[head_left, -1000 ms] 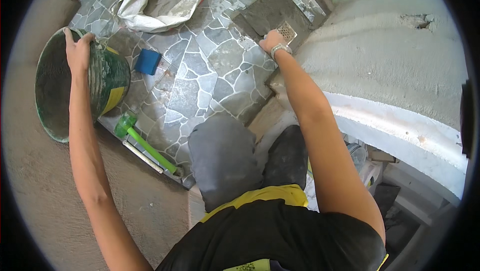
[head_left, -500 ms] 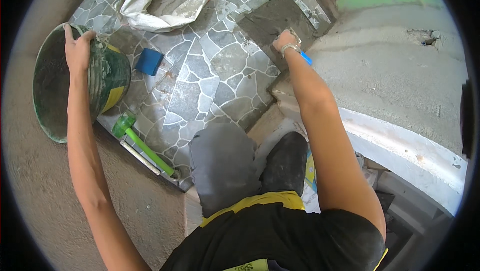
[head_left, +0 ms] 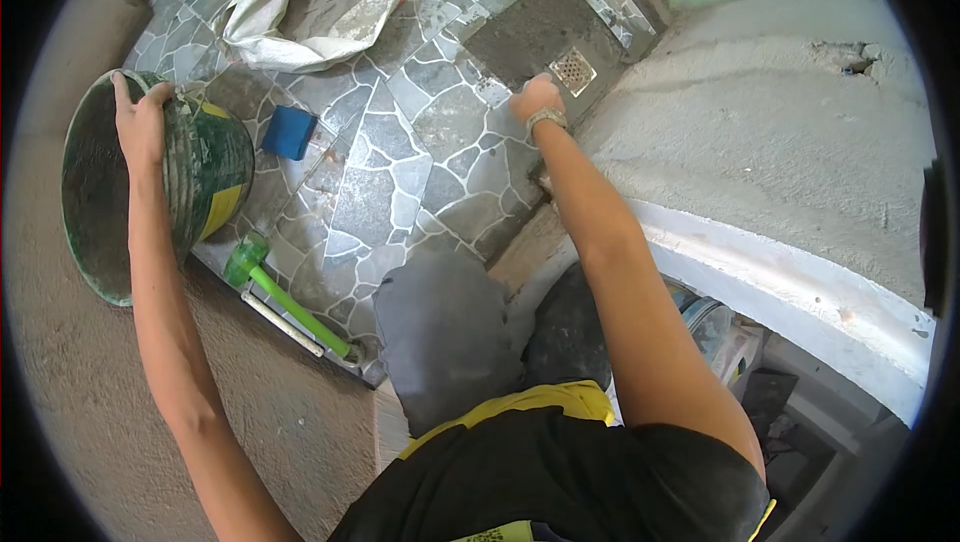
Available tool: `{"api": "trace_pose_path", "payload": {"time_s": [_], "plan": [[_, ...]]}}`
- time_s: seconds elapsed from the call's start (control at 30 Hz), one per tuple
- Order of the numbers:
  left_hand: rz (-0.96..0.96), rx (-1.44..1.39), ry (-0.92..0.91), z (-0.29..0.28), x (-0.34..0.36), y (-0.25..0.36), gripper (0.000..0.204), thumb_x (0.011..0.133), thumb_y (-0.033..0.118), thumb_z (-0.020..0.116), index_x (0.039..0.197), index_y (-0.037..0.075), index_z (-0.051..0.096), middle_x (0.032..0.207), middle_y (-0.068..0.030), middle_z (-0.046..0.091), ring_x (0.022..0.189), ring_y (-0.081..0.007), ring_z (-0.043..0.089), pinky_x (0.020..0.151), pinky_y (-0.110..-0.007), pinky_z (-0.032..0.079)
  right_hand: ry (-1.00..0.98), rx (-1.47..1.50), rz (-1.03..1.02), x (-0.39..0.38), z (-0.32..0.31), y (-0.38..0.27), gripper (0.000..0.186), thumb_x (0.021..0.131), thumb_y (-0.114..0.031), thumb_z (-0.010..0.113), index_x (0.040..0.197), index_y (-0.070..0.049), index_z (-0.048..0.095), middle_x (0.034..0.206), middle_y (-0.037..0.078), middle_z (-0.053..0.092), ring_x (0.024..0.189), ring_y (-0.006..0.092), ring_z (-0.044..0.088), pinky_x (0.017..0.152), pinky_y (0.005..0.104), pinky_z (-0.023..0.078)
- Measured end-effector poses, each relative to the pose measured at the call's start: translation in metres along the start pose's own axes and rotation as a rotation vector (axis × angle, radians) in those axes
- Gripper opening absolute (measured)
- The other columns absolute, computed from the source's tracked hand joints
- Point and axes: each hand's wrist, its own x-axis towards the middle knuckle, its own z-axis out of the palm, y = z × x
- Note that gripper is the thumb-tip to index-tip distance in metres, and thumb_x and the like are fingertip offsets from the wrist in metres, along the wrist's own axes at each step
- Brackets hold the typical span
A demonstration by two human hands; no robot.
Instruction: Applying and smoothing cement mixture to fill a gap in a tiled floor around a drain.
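My left hand [head_left: 142, 124] is closed over the rim of a dark green bucket [head_left: 215, 167], which lies tipped with its mouth toward the left wall. My right hand [head_left: 540, 99] is closed, low over the edge of a patch of wet grey mortar [head_left: 535, 27]. What its fingers hold, if anything, is hidden. Just to the right of that hand, a square metal drain grate [head_left: 573, 72] sits in the mortar.
A blue sponge-like block [head_left: 289, 132] lies on the stone-patterned tiles [head_left: 385, 177]. A green-handled mallet [head_left: 295, 297] and a white stick [head_left: 283, 324] lie by the left edge. An open white sack [head_left: 300, 54] stands beyond. A rough cement ledge [head_left: 760, 132] borders the right.
My right hand has drawn back left and nearer, uncovering the drain grate. The blue piece by its wrist no longer shows. My left hand stays on the bucket, which has shifted slightly in view.
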Motion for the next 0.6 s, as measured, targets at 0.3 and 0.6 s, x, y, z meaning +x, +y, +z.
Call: {"api": "trace_pose_path", "payload": {"time_s": [0.3,0.6], "plan": [[-0.022,-0.045,0.019,0.001,-0.004,0.005,0.091,0.075,0.013,0.066,0.151,-0.004,0.019,0.092,-0.0086,0.063,0.075,-0.0122,0.055,0.076,-0.024,0.045,0.131,-0.026,0.024,0.072,-0.027,0.000,0.052,0.074,-0.025,0.071,0.112,0.003,0.050,0.113,0.022,0.064,0.106,0.0351,0.065,0.089,0.0431,0.053],[-0.100,-0.192,-0.055,0.002,-0.012,0.021,0.089,0.075,0.006,0.064,0.151,-0.003,0.018,0.089,-0.0078,0.063,0.070,-0.0114,0.055,0.068,-0.024,0.046,0.176,0.150,0.086,0.055,-0.029,-0.010,0.049,0.074,-0.022,0.069,0.109,0.005,0.049,0.107,0.025,0.065,0.100,0.0401,0.065,0.088,0.0459,0.052]]}}
